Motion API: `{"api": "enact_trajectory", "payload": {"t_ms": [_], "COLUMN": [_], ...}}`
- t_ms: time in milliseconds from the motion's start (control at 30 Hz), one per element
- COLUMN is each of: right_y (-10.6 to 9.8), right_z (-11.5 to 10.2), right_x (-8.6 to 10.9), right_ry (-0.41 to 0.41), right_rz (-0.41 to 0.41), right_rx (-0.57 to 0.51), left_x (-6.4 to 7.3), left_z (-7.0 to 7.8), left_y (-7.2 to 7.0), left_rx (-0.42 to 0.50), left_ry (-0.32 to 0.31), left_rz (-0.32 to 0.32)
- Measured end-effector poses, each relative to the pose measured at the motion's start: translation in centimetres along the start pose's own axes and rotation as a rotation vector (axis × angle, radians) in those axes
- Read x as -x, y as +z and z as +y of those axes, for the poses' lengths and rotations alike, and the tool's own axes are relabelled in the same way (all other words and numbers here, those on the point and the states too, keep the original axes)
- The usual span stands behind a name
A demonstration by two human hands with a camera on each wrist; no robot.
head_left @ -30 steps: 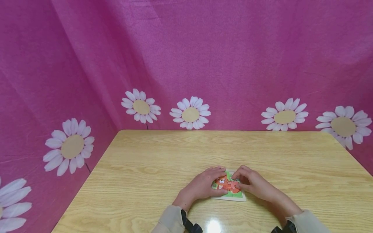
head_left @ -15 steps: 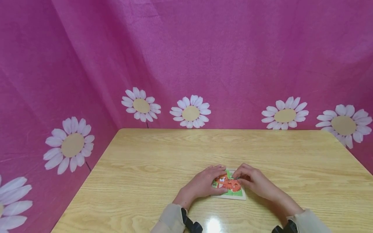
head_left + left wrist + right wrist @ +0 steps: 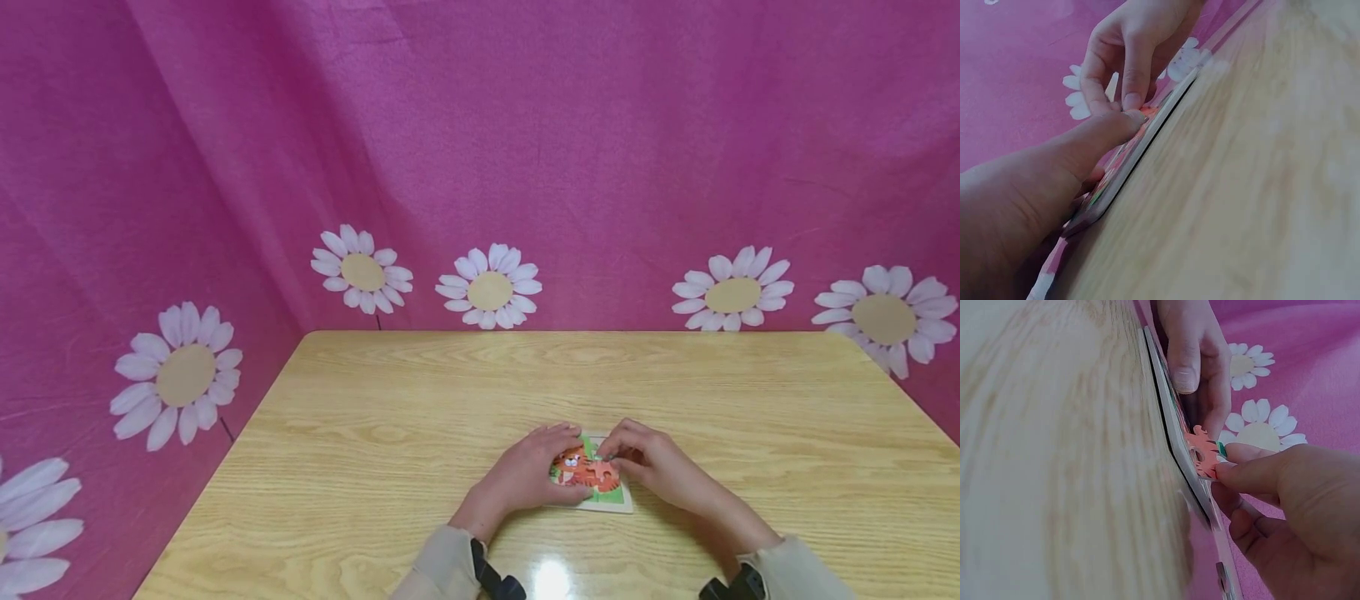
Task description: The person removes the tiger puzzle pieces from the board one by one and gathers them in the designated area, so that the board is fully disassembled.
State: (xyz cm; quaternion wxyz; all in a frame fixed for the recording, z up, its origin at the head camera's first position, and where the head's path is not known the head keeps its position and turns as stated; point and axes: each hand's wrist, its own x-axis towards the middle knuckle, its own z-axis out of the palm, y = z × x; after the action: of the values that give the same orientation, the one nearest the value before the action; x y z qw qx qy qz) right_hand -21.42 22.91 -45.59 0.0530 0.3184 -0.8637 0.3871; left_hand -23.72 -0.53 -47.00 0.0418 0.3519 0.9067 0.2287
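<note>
The puzzle board [image 3: 627, 506] lies flat on the table, near the middle of its near side, and its orange animal on green looks largely assembled. At least one puzzle piece [image 3: 1206, 457] is out, so by appearances the work is mostly complete, if pieces are being fitted; a single moment cannot settle whether this one is going in or coming out. The covered left part of the board cannot be checked.

The right hand [image 3: 660, 472] pinches that piece between thumb and fingertips over the right part of the board. The left hand [image 3: 521, 475] spans the left part, fingers loosely extended toward the far edge and thumb along the near side; it seems to steady the board rather than grasp anything.

The right wrist view alone shows the piece clearly: orange with dark stripes, a rounded notch, and tilted up from the board. From the head it blends into the printed animal, and in the left wrist view the fingers mostly hide it. Both wrist views give the board's thin edge; only the head view shows how the table [image 3: 390, 400] stretches to the far pink curtain [image 3: 540, 150] with its white daisies [image 3: 489, 291].
</note>
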Motion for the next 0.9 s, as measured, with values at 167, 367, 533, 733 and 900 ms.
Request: {"api": "enact_trajectory", "payload": {"t_ms": [167,367,533,733,900], "right_y": [0.1,0.1,0.1,0.1,0.0], "right_z": [0.0,-0.1,0.0,0.0,-0.2], "right_x": [0.0,0.0,0.0,0.0,0.1], "right_ry": [-0.009,-0.008,-0.036,-0.043,-0.003], "right_rz": [0.008,0.010,0.023,0.026,0.009], "right_rx": [0.001,0.001,0.024,0.021,0.003], "left_x": [0.0,-0.1,-0.3,-0.4,-0.4], "left_z": [0.7,1.3,1.5,1.7,1.7], "left_y": [0.1,0.4,0.7,0.9,1.1], "left_rx": [0.000,-0.019,-0.048,-0.052,-0.025], "left_ry": [-0.035,-0.057,-0.054,-0.063,-0.096], "left_rz": [0.039,0.072,0.111,0.122,0.106]}}
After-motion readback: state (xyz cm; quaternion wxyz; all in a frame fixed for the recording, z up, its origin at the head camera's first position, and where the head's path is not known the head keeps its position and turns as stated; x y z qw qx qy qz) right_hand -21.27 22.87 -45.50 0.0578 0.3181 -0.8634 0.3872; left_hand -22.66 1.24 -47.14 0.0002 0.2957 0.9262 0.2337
